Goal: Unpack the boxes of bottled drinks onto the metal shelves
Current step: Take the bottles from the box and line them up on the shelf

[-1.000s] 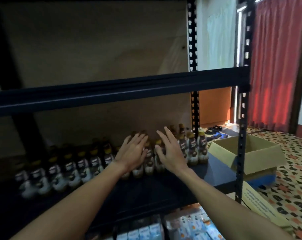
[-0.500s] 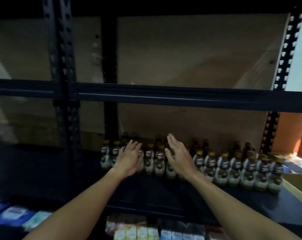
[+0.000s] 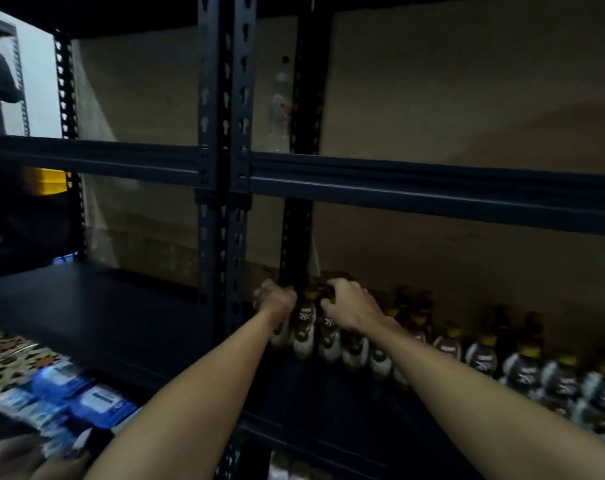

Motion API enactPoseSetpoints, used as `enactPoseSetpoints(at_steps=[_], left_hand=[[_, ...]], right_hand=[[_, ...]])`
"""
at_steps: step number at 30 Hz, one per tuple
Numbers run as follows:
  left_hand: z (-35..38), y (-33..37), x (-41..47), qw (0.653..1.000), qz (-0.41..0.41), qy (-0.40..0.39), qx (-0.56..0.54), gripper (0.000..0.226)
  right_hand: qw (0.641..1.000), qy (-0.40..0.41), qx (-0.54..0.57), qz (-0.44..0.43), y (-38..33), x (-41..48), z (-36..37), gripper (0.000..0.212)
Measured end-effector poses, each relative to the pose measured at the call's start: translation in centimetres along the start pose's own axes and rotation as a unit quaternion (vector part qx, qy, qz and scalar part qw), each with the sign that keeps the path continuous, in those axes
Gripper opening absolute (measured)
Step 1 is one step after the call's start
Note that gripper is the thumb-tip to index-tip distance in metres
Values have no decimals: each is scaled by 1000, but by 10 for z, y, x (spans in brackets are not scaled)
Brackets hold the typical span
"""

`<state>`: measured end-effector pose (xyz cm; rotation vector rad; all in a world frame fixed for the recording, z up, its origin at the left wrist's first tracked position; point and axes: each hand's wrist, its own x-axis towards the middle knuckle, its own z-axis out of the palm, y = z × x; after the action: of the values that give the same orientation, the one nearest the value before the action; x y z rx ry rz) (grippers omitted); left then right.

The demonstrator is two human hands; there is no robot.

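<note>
The bottles (image 3: pixel 484 358) are stood in a packed row on the dark shelf (image 3: pixel 329 410), running rightward from just right of the front upright post (image 3: pixel 225 237). The end of the row nearest that post is being handled. The right hand (image 3: pixel 349 308) is curled down over the caps of two or three bottles there. The left hand (image 3: pixel 276 300), closer to the post, is balled up at cap height; whether a neck is enclosed in it cannot be told through the blur.

Trouble would most likely be caused by handling so high up. If the caps are pushed or pulled sideways, the tall, narrow bottles could be tipped. Because they appear to touch, a fall could be passed along the row away from the post. The left knuckles could be knocked against the post, since little room is left there. In such poor light, a bottle near the shelf's front edge could be overlooked and sent down toward the blue packs (image 3: pixel 96 400) seen lower, left of the post.
</note>
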<state>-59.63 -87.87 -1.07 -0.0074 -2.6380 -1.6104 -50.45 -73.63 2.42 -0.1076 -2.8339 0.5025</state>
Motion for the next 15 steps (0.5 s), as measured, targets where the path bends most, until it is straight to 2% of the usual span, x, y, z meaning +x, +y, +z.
enactPoseSetpoints(at_steps=[3, 8, 12, 15], left_hand=[[4, 1, 16, 999, -28, 12, -39, 52], [9, -7, 38, 1000, -13, -5, 28, 49], [10, -9, 46, 999, 4, -6, 54, 52], [10, -3, 44, 995, 7, -13, 98, 40]], right_hand=[[998, -51, -13, 23, -15, 25, 10, 38], [994, -84, -45, 57, -25, 51, 35, 20], [993, -91, -13, 76, -26, 58, 43, 31], [992, -94, 10, 84, -25, 60, 42, 19]])
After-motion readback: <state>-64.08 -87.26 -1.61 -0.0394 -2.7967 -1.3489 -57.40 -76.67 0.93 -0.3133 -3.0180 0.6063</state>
